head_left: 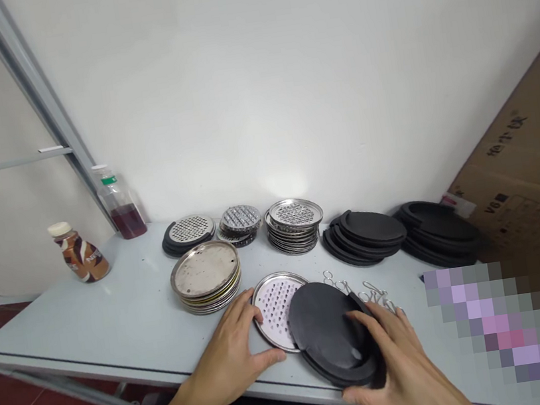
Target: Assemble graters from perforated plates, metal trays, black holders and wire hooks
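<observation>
A round, rimmed metal disc [275,309] with rows of holes, like a grater plate, lies near the table's front edge. My left hand [234,345] grips its left rim, fingers at the upper side and thumb at the lower edge. Overlapping the disc's right part is a black round holder [324,322] with a raised rim, tilted slightly. My right hand [396,352] is curled around the holder's right side, thumb low and fingers on top. Several small metal ring-ended pins [376,293] lie just beyond the right hand.
Behind stand a stack of plain metal discs [207,272], perforated disc stacks [296,225] and black holder stacks [367,232]. Two bottles, one brown-patterned [81,256] and one with dark liquid [127,216], stand left. A cardboard box [522,174] leans at right; a pixelated patch hides something.
</observation>
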Action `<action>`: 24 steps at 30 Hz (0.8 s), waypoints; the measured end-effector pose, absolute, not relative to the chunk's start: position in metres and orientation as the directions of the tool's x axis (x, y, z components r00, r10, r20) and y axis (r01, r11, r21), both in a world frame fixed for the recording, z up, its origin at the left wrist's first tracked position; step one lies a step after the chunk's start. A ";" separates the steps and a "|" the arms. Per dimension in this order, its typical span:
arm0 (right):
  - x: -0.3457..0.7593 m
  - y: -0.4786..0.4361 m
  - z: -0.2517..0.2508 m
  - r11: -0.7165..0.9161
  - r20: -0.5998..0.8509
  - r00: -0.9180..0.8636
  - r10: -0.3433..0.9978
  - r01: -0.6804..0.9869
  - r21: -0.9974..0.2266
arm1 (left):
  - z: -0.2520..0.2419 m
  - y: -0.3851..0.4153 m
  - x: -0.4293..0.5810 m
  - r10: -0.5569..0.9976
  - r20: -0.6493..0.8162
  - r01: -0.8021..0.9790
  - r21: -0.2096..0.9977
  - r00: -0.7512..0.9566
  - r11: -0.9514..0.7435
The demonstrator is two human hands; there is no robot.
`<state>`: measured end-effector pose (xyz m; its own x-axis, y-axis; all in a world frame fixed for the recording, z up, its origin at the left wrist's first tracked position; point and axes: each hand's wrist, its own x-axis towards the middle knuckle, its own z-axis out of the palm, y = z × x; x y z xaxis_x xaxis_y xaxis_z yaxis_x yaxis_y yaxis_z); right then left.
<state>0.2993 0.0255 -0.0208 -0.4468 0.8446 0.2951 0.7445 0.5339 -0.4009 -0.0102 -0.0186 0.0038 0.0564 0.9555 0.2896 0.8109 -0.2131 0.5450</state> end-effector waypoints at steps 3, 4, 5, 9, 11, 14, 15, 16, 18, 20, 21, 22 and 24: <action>0.293 0.024 -0.020 0.545 0.371 -0.415 0.831 0.741 -0.391 | 0.003 -0.018 -0.011 0.949 0.311 0.804 0.552 0.050 -0.223; 0.294 0.024 -0.017 0.551 0.377 -0.418 0.827 0.737 -0.391 | 0.002 -0.018 -0.011 0.946 0.321 0.801 0.553 0.047 -0.228; 0.296 0.025 -0.014 0.556 0.382 -0.421 0.823 0.733 -0.392 | 0.001 -0.017 -0.012 0.943 0.329 0.799 0.555 0.044 -0.231; 0.324 0.030 0.002 0.561 0.390 -0.423 0.818 0.737 -0.376 | -0.001 -0.017 -0.013 0.948 0.317 0.791 0.575 0.022 -0.211; 0.344 0.032 0.007 0.545 0.411 -0.396 0.821 0.755 -0.364 | 0.000 -0.017 -0.014 0.953 0.304 0.784 0.590 0.005 -0.193; 0.370 0.031 0.011 0.508 0.441 -0.337 0.832 0.783 -0.360 | 0.002 -0.017 -0.014 0.954 0.299 0.777 0.601 -0.002 -0.187; 0.375 0.030 0.011 0.506 0.439 -0.336 0.833 0.783 -0.361 | 0.003 -0.017 -0.013 0.954 0.300 0.776 0.602 -0.002 -0.188; 0.378 0.029 0.012 0.507 0.435 -0.339 0.834 0.781 -0.364 | 0.003 -0.017 -0.013 0.953 0.303 0.774 0.603 -0.002 -0.190; 0.379 0.029 0.013 0.510 0.419 -0.350 0.838 0.776 -0.372 | 0.004 -0.017 -0.012 0.951 0.310 0.771 0.606 -0.004 -0.194; 0.371 0.029 0.013 0.506 0.399 -0.355 0.846 0.770 -0.389 | 0.004 -0.017 -0.012 0.951 0.309 0.769 0.613 -0.020 -0.183; 0.365 0.029 0.014 0.505 0.383 -0.361 0.850 0.764 -0.401 | 0.004 -0.017 -0.012 0.952 0.306 0.768 0.617 -0.032 -0.172; 0.358 0.030 0.014 0.507 0.366 -0.372 0.853 0.757 -0.414 | 0.004 -0.017 -0.012 0.952 0.303 0.768 0.621 -0.049 -0.158; 0.342 0.032 0.014 0.521 0.319 -0.415 0.852 0.731 -0.440 | 0.004 -0.017 -0.013 0.949 0.303 0.767 0.627 -0.081 -0.134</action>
<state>0.3418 0.0322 0.0139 -0.4152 0.8518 0.3193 0.7313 0.5213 -0.4398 -0.0130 -0.0169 0.0042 -0.0814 0.9495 0.3031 0.7673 -0.1344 0.6270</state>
